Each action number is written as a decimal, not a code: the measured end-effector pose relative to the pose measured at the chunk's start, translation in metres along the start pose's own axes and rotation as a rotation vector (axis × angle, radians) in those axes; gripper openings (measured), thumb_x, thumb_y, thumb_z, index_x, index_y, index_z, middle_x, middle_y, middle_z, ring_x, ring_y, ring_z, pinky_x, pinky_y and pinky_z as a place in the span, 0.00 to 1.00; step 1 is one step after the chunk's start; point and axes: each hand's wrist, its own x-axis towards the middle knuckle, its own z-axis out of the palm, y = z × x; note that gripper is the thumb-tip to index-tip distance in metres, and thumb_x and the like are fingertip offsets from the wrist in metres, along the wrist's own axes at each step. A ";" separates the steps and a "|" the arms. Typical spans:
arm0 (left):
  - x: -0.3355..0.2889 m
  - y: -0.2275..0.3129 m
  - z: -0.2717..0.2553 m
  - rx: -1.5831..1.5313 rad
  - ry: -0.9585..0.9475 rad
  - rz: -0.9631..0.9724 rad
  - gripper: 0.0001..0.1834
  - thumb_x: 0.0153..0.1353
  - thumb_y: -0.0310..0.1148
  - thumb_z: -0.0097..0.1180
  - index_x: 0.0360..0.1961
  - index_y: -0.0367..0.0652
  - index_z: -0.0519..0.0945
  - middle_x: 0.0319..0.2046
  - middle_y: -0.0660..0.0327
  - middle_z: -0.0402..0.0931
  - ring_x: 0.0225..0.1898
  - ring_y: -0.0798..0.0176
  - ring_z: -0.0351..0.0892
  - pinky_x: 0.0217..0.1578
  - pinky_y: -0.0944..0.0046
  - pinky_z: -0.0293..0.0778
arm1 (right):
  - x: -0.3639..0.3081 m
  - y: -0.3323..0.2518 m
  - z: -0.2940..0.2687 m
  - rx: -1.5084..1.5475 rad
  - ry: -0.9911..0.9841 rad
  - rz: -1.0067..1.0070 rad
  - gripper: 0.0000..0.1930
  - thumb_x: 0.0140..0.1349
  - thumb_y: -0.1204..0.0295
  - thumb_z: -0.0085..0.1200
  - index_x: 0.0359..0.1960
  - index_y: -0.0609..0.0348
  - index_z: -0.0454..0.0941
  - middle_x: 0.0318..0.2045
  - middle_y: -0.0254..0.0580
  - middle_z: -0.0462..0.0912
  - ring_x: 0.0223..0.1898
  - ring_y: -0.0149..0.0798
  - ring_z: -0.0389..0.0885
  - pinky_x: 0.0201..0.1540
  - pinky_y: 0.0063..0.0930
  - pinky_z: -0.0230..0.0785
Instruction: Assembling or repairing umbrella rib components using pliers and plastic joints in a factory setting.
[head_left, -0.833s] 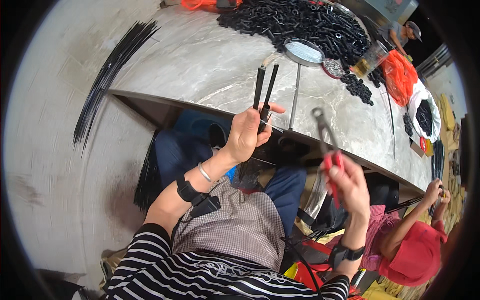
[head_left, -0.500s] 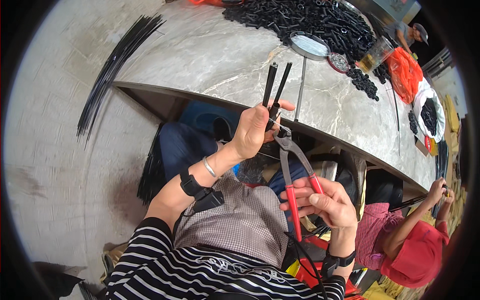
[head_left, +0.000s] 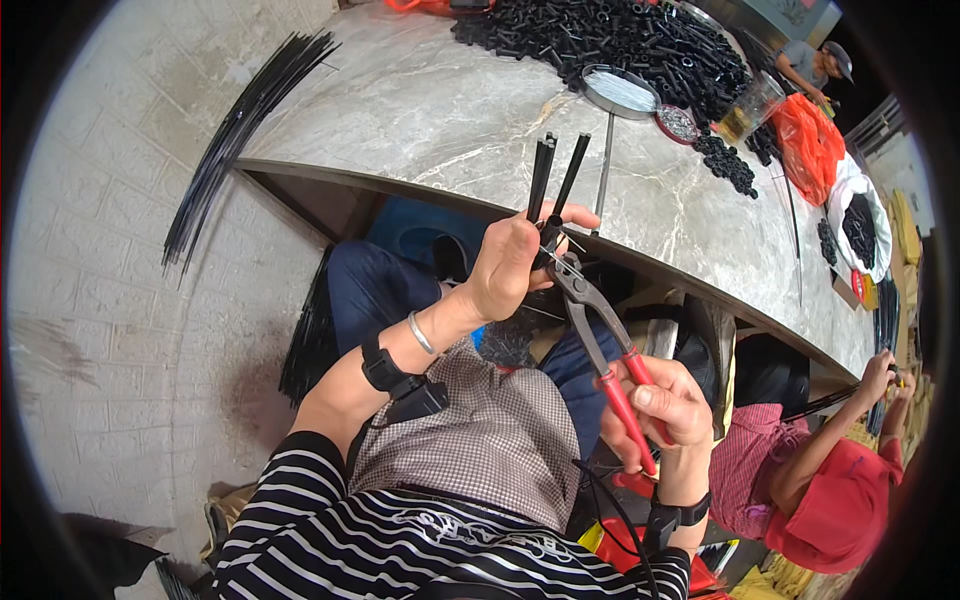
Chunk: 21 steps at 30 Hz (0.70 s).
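My left hand [head_left: 505,262] is closed around several thin black rods [head_left: 541,178], which stick up past the fingers over the table's near edge. A short black piece and a thin wire show at the fingertips. My right hand [head_left: 665,405] grips the red handles of a pair of end-cutting pliers [head_left: 592,308]. The pliers' dark jaws meet the wire just below the rods, beside my left fingers. Whether the jaws are fully closed on the wire is too small to tell.
On the stone-patterned table [head_left: 420,110] lie a heap of black tube pieces [head_left: 620,45], a round tin [head_left: 620,92], a small red dish [head_left: 677,124] and an orange bag [head_left: 808,150]. Long black rods [head_left: 245,150] overhang the left edge. A co-worker in a red hat [head_left: 835,510] sits at right.
My right fingers have wrapped round the plier handles, which have come closer together. The pliers have tilted, their handle ends moving right. My left hand still holds the rods.
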 end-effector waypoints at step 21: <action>-0.010 -0.020 0.004 -0.036 -0.085 -0.011 0.39 0.63 0.65 0.38 0.49 0.35 0.76 0.21 0.74 0.65 0.18 0.82 0.59 0.19 0.80 0.54 | 0.001 0.027 0.006 -1.777 0.805 -0.347 0.23 0.50 0.75 0.59 0.49 0.58 0.69 0.33 0.52 0.80 0.32 0.55 0.80 0.30 0.43 0.74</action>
